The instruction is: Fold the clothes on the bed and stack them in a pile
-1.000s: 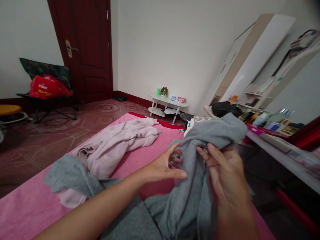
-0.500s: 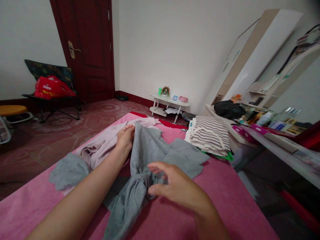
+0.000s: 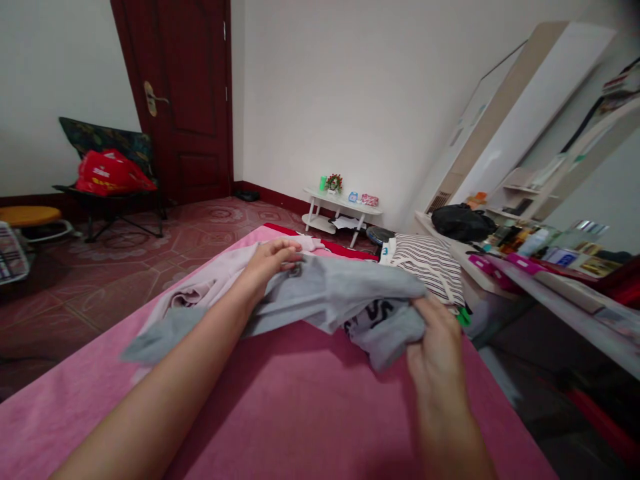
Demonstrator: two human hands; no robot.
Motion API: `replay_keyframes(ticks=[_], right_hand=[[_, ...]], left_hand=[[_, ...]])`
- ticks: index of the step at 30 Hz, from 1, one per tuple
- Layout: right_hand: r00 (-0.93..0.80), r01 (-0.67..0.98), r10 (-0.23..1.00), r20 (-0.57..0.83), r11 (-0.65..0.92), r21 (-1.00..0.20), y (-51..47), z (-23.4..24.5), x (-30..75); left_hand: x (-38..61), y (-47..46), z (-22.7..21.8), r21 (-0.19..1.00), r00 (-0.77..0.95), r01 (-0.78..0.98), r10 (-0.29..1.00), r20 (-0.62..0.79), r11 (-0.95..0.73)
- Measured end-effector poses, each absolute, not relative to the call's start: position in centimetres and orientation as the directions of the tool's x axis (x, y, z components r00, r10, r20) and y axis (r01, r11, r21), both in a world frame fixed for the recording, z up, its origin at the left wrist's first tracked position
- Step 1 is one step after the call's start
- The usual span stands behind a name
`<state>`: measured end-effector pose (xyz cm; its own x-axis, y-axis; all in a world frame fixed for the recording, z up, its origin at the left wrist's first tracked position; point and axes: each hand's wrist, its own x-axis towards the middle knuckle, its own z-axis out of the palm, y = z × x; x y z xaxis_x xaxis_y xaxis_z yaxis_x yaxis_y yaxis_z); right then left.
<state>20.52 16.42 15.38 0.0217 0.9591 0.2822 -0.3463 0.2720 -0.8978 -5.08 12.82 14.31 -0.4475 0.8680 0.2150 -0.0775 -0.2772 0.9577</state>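
A grey garment [image 3: 345, 283] with dark lettering near its right end stretches between my hands above the pink bed cover [image 3: 300, 407]; its exact kind is unclear. My left hand [image 3: 275, 260] pinches the cloth at its far left part. At the right end, my right hand [image 3: 437, 333] grips a bunched edge, fingers partly behind the fabric. Beneath and left of my left forearm, a grey end of cloth [image 3: 160, 337] trails on the bed. A pale pink garment [image 3: 200, 287] lies crumpled beyond that forearm.
A stack of folded clothes [image 3: 425, 267], striped on top, sits at the bed's far right corner. To the right stands a dressing table [image 3: 450, 257] with a black bag [image 3: 463, 222] and bottles. A low white table [image 3: 345, 202] is by the wall; a red bag [image 3: 113, 175] rests on a chair.
My right hand has moved right and taken hold of the grey garment. The cloth, bunched in the middle before, is now lifted and spread sideways. My left hand has shifted slightly right.
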Motion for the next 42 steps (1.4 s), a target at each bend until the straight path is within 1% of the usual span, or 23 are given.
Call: replay_keyframes(ticks=[1,2,4,5,7,10,12,15,17,19,20,22,24,25,27,28,30,32,34,36,39,40,42], right_hand=[[0.157,-0.421,0.957,0.243,0.288,-0.860,17.5,15.6,21.6],[0.240,-0.477,0.951,0.197,0.292,-0.829,18.6,15.6,22.6],[0.304,-0.555,0.947,0.108,0.268,-0.787,20.1,15.3,24.3],[0.309,-0.577,0.948,0.079,0.253,-0.777,20.7,15.1,24.9],[0.320,-0.579,0.946,0.057,0.243,-0.779,21.3,14.7,25.7],[0.295,-0.523,0.952,0.084,0.234,-0.820,21.2,14.7,25.9],[0.220,-0.486,0.967,0.128,0.222,-0.845,20.5,15.1,25.7],[0.094,-0.398,0.967,0.237,0.254,-0.881,18.9,16.1,25.2],[-0.004,-0.321,0.958,0.288,0.272,-0.907,17.7,16.8,24.8],[-0.125,-0.258,0.950,0.287,0.249,-0.934,16.4,17.4,24.3],[-0.191,-0.231,0.943,0.274,0.228,-0.946,15.8,17.7,24.0],[-0.327,-0.179,0.911,0.251,0.201,-0.963,14.6,18.0,23.4],[-0.487,-0.111,0.837,0.250,0.225,-0.968,13.5,18.0,22.7],[-0.571,-0.067,0.782,0.249,0.258,-0.964,13.0,17.9,22.3],[-0.692,0.027,0.682,0.237,0.353,-0.935,12.4,17.7,21.8],[-0.719,0.067,0.656,0.232,0.398,-0.915,12.2,17.5,21.6],[-0.715,0.131,0.662,0.224,0.442,-0.887,12.2,17.3,21.4],[-0.682,0.150,0.704,0.201,0.403,-0.903,12.4,17.2,21.4],[-0.656,0.108,0.733,0.182,0.329,-0.938,12.6,17.2,21.2],[-0.627,0.020,0.747,0.221,0.299,-0.954,12.7,17.2,20.9],[-0.511,-0.068,0.794,0.329,0.344,-0.936,12.6,17.2,20.4],[-0.455,-0.077,0.823,0.339,0.343,-0.936,12.6,17.3,20.4],[-0.349,-0.122,0.878,0.326,0.303,-0.945,12.8,17.5,20.8]], left_hand=[[-4.5,12.4,14.6,0.965,-0.342,0.029,0.905,0.253,-0.259],[-3.9,12.0,14.8,0.959,-0.216,0.139,0.937,0.274,-0.249],[-2.7,11.3,14.5,0.910,0.027,0.340,0.969,0.245,-0.239],[-2.1,11.1,14.1,0.876,0.109,0.421,0.972,0.210,-0.236],[-1.0,11.0,12.8,0.805,0.170,0.543,0.970,0.173,-0.239],[0.4,11.7,10.6,0.729,0.126,0.636,0.966,0.227,-0.254],[1.3,12.3,9.8,0.748,0.114,0.610,0.963,0.242,-0.260],[2.4,12.5,9.9,0.847,0.133,0.465,0.967,0.219,-0.256],[2.9,12.2,10.6,0.920,0.147,0.317,0.971,0.191,-0.229],[3.2,11.8,11.5,0.976,0.170,0.122,0.972,0.160,-0.182],[3.4,11.5,12.0,0.988,0.178,0.009,0.972,0.150,-0.154],[3.6,11.1,12.9,0.971,0.169,-0.203,0.973,0.159,-0.123],[3.7,10.7,13.7,0.932,0.114,-0.334,0.976,0.188,-0.141],[3.7,10.6,14.1,0.918,0.068,-0.360,0.977,0.201,-0.164],[3.3,10.5,14.9,0.909,-0.046,-0.345,0.972,0.231,-0.233],[3.0,10.5,15.2,0.909,-0.114,-0.319,0.963,0.246,-0.270],[2.2,10.4,16.0,0.904,-0.267,-0.244,0.921,0.285,-0.351],[1.5,10.1,16.8,0.893,-0.414,-0.117,0.838,0.354,-0.435],[1.3,9.4,17.5,0.860,-0.473,0.032,0.750,0.462,-0.509],[1.8,8.5,18.1,0.824,-0.374,0.109,0.745,0.552,-0.556],[3.2,7.1,18.6,0.815,-0.129,0.117,0.805,0.580,-0.568],[3.5,6.9,18.6,0.818,-0.093,0.117,0.814,0.574,-0.563],[3.6,7.1,18.4,0.822,-0.118,0.083,0.813,0.570,-0.564]])
